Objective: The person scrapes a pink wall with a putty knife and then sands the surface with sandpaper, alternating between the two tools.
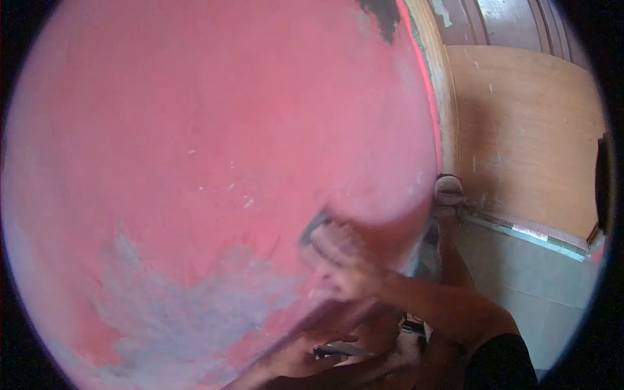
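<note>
My right hand (341, 266) is closed round a dark, flat-edged tool (315, 227) against the red surface (260, 117); both are blurred by motion. Below it, near the bottom edge, my left hand (296, 357) is wrapped round a flat tool with a greyish blade (348, 350) pointing right. A large grey patch (188, 312) with ragged edges spreads over the lower part of the surface, left of my hands. Small white specks dot the red area above the patch.
Along the red surface's right edge runs a pale wooden strip (441, 97). Beyond it are a light wood panel (526, 130), brown ridged boards (507, 23) and a tiled floor (539, 292). A limb's end, perhaps a foot (448, 190), is beside the strip.
</note>
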A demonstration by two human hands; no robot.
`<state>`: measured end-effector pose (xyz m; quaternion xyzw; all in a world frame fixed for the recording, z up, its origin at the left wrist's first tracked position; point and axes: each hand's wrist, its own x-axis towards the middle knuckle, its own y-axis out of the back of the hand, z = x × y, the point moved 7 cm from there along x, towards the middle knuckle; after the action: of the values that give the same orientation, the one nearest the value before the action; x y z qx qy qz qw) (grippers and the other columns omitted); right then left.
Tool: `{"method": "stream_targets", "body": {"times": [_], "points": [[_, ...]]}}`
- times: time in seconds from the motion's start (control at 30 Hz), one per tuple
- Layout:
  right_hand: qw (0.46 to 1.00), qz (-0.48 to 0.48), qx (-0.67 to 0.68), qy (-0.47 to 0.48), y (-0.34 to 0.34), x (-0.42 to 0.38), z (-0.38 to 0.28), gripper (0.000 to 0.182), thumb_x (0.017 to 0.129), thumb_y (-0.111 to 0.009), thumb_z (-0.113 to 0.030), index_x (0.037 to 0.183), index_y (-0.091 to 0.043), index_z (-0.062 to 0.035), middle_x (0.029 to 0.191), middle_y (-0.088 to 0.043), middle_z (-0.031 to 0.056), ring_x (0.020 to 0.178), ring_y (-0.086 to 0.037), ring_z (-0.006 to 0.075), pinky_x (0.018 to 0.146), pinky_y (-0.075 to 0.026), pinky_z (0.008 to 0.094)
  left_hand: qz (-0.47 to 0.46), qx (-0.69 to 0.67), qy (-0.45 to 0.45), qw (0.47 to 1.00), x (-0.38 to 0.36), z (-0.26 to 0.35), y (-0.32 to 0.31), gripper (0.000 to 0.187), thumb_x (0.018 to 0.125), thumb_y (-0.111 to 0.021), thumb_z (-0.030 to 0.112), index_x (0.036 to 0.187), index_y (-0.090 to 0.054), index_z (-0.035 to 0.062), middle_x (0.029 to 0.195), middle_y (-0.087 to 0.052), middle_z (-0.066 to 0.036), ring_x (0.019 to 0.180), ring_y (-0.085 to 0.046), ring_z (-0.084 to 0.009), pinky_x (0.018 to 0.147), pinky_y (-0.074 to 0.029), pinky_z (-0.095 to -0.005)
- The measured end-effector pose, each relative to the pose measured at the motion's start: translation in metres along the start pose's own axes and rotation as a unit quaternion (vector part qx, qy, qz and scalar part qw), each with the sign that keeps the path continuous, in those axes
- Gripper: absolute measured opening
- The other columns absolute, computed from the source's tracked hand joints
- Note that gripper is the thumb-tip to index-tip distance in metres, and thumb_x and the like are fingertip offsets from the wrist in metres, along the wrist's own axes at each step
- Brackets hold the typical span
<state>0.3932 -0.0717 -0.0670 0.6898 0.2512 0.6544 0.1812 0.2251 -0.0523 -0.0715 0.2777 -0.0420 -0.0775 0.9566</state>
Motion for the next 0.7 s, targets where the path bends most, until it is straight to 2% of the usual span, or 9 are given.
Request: {"method": "stream_targets", "body": {"times": [0.03,0.13,0.23,0.33,0.43,0.53,0.6,0.67,0.7], "points": [[0.997,0.029,-0.044,-0.051,0.003,0.0,0.015,0.096,0.093,-0.06,-0.066,0.159,-0.036,-0.0002,0.165,-0.026,0.0333,0.153,-0.023,0.0522,0.124,-0.013,0.0661,-0.025,-0.013,0.012,1.0,-0.008,-0.003,-0.001,0.044,0.097,-0.07,0.006,0.141,-0.061,0.0015,0.134,-0.068,-0.015,0.119,-0.066,-0.0232,0.103,-0.05,-0.0398],[0.967,0.195,0.067,-0.15,0.024,0.002,0.021,0.094,0.093,-0.061,-0.065,0.16,-0.037,-0.0027,0.166,-0.026,0.0315,0.153,-0.023,0.0529,0.125,-0.012,0.0648,-0.044,-0.013,0.012,0.999,-0.016,-0.007,0.002,0.045,0.097,-0.069,0.005,0.141,-0.06,0.0008,0.135,-0.068,-0.015,0.121,-0.066,-0.0233,0.104,-0.05,-0.0395],[0.986,0.105,0.079,-0.099,0.03,0.015,-0.032,0.097,0.092,-0.065,-0.061,0.16,-0.034,0.001,0.165,-0.023,0.0351,0.153,-0.02,0.0547,0.125,-0.011,0.0644,-0.039,0.011,-0.019,0.999,0.002,0.001,0.006,0.039,0.1,-0.069,0.01,0.137,-0.064,0.0032,0.133,-0.069,-0.012,0.115,-0.065,-0.0207,0.103,-0.05,-0.0371],[0.992,-0.026,0.063,0.103,0.008,0.014,-0.053,0.1,0.093,-0.065,-0.059,0.158,-0.031,0.0087,0.162,-0.021,0.0418,0.153,-0.016,0.0572,0.125,-0.01,0.0646,-0.044,-0.003,0.017,0.999,0.005,0.005,0.001,0.038,0.1,-0.067,0.009,0.137,-0.064,0.0018,0.133,-0.069,-0.013,0.119,-0.065,-0.023,0.104,-0.05,-0.0373],[0.994,-0.057,0.021,-0.095,-0.009,-0.003,0.021,0.1,0.093,-0.064,-0.059,0.157,-0.031,0.0092,0.162,-0.021,0.0416,0.153,-0.017,0.057,0.125,-0.011,0.0638,-0.044,0.002,0.03,0.999,-0.007,-0.001,-0.002,0.039,0.1,-0.067,0.007,0.138,-0.063,0.0009,0.131,-0.07,-0.014,0.12,-0.066,-0.0242,0.103,-0.052,-0.0382],[0.975,0.149,0.056,-0.156,0.026,0.0,0.034,0.096,0.094,-0.064,-0.06,0.159,-0.033,0.0041,0.164,-0.025,0.0361,0.151,-0.021,0.0569,0.126,-0.012,0.0622,-0.034,-0.016,0.009,0.999,-0.011,-0.003,0.0,0.038,0.1,-0.067,0.007,0.138,-0.064,0.0021,0.129,-0.071,-0.014,0.118,-0.067,-0.0237,0.1,-0.053,-0.0378],[0.972,0.217,0.047,-0.08,0.011,0.01,-0.011,0.1,0.091,-0.066,-0.064,0.157,-0.036,0.0038,0.162,-0.029,0.0354,0.152,-0.023,0.0538,0.126,-0.013,0.062,-0.026,-0.019,-0.006,0.999,-0.004,-0.003,0.002,0.036,0.1,-0.069,0.009,0.135,-0.065,0.0026,0.13,-0.07,-0.014,0.117,-0.067,-0.022,0.1,-0.053,-0.0371],[0.985,0.155,0.071,0.007,0.006,0.014,-0.04,0.1,0.09,-0.067,-0.065,0.156,-0.038,0.0033,0.161,-0.032,0.0339,0.153,-0.025,0.0513,0.125,-0.014,0.0617,-0.016,0.002,-0.009,1.0,0.001,0.002,0.004,0.034,0.099,-0.071,0.011,0.131,-0.067,0.0028,0.132,-0.069,-0.013,0.116,-0.065,-0.0187,0.1,-0.052,-0.0362],[0.991,0.058,0.101,0.059,0.007,0.015,-0.057,0.098,0.09,-0.067,-0.065,0.156,-0.039,0.0029,0.161,-0.033,0.0328,0.153,-0.025,0.0504,0.125,-0.015,0.0615,-0.035,0.011,0.012,0.999,0.002,-0.004,-0.001,0.035,0.099,-0.07,0.011,0.133,-0.066,0.003,0.132,-0.07,-0.014,0.117,-0.066,-0.0205,0.101,-0.052,-0.0362]]}}
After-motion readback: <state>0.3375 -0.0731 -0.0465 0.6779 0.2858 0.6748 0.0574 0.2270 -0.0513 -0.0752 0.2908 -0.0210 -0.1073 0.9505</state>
